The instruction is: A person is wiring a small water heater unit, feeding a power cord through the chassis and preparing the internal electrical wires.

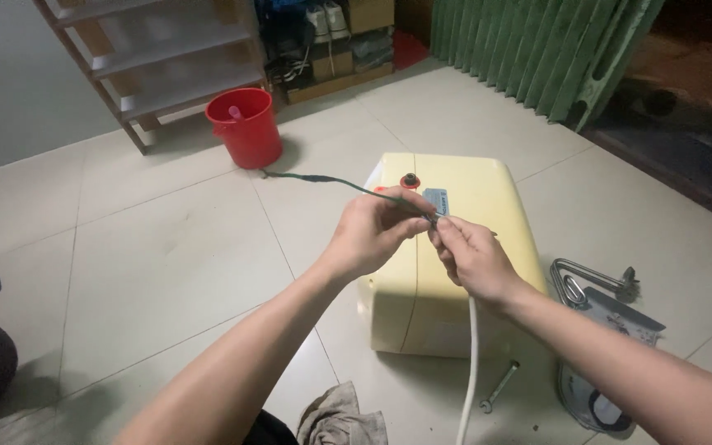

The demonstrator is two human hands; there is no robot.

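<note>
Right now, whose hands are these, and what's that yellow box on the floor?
One picture, from a camera on a person's head, looking down at their own bare hands. The left hand and right hand both pinch a thin green wire between them. A white cord hangs below the right hand. Under the hands sits a yellow box on the tiled floor. Nearby lie a red bucket, a spanner, a rag and a bent metal coil.
</note>
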